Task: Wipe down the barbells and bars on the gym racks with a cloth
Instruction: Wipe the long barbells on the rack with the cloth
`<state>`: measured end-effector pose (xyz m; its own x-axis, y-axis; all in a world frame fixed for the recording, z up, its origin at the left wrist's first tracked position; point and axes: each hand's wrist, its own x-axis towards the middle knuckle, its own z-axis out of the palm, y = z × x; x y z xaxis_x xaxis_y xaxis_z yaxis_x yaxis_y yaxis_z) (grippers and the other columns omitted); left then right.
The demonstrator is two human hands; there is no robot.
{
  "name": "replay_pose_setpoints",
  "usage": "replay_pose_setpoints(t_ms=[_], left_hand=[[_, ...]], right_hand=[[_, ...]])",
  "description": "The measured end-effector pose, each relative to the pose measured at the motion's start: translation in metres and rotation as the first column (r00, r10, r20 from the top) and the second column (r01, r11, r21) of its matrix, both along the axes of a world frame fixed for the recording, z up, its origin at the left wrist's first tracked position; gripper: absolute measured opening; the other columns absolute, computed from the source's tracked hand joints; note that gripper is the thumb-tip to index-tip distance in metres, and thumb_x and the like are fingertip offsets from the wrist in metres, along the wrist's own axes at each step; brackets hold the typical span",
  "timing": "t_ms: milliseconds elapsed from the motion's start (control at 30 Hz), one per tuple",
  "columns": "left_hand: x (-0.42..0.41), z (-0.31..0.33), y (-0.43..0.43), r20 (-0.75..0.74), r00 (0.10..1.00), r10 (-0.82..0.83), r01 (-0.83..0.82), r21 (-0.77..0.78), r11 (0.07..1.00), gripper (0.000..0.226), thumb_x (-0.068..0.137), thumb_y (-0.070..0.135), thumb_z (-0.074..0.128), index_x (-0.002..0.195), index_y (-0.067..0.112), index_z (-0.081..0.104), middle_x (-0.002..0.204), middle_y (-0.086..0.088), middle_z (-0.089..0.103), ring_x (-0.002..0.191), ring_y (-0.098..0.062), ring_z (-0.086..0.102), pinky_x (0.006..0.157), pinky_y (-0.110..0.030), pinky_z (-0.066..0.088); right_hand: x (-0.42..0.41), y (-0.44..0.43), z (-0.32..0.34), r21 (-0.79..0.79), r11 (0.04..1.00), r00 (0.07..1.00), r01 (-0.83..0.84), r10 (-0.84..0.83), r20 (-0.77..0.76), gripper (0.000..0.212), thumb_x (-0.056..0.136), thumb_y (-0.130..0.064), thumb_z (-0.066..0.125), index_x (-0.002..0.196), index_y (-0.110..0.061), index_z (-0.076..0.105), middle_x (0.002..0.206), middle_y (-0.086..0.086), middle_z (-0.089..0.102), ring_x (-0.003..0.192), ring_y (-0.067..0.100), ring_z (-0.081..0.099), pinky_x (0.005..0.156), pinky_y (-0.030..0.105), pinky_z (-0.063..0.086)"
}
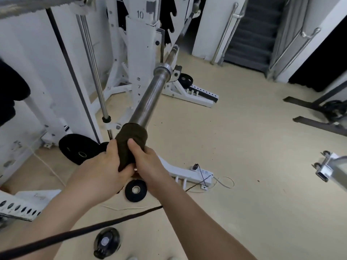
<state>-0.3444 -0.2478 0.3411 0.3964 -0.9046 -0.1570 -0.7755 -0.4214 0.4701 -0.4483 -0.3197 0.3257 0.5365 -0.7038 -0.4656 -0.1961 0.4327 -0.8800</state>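
A steel barbell rests on the white rack and points toward me, its thick sleeve end nearest. A dark olive cloth is wrapped around the end of that sleeve. My left hand grips the cloth from the left side. My right hand clasps it from the right, thumb pressed on top. The very tip of the bar is hidden under the cloth and my hands.
Black weight plates lie on the beige floor: a large one at left, a small one under my hands. A chrome guide rod stands left. A black cable crosses the foreground. Stairs rise at the back right.
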Motion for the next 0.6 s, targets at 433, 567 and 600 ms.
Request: replay_pose_setpoints(t_ms=[433,567,600], left_hand=[[-0.003,-0.001,-0.060,0.127,0.991,0.027,-0.038,0.086,0.996,0.068,0.087,0.031,0.054,0.141,0.017,0.016,0.099,-0.012,0.057,0.078,-0.029,0.061,0.062,-0.039,0.053],[-0.015,0.002,-0.020,0.265,0.964,-0.008,-0.023,0.112,0.993,0.086,0.085,0.048,0.055,0.143,0.025,-0.003,0.098,-0.006,0.049,0.073,-0.021,0.059,0.062,-0.036,0.055],[-0.014,0.003,-0.022,0.274,0.962,-0.017,-0.020,0.134,0.991,0.085,0.084,0.047,0.056,0.142,0.023,0.000,0.097,-0.005,0.049,0.073,-0.021,0.060,0.063,-0.036,0.055]], right_hand=[[0.008,-0.028,-0.001,0.085,0.994,0.997,0.063,-0.066,0.036,0.051,0.094,-0.056,0.052,0.121,-0.014,0.062,0.108,0.005,0.071,0.098,0.018,0.068,0.088,0.038,0.057],[0.018,-0.039,-0.003,0.085,0.994,0.997,0.075,-0.077,0.030,0.045,0.093,-0.049,0.056,0.118,-0.013,0.063,0.110,0.006,0.071,0.101,0.020,0.068,0.089,0.039,0.056],[0.020,-0.041,-0.005,0.094,0.993,0.996,0.076,-0.081,0.048,0.042,0.092,-0.048,0.057,0.116,-0.014,0.064,0.108,0.006,0.072,0.100,0.020,0.068,0.087,0.037,0.057]])
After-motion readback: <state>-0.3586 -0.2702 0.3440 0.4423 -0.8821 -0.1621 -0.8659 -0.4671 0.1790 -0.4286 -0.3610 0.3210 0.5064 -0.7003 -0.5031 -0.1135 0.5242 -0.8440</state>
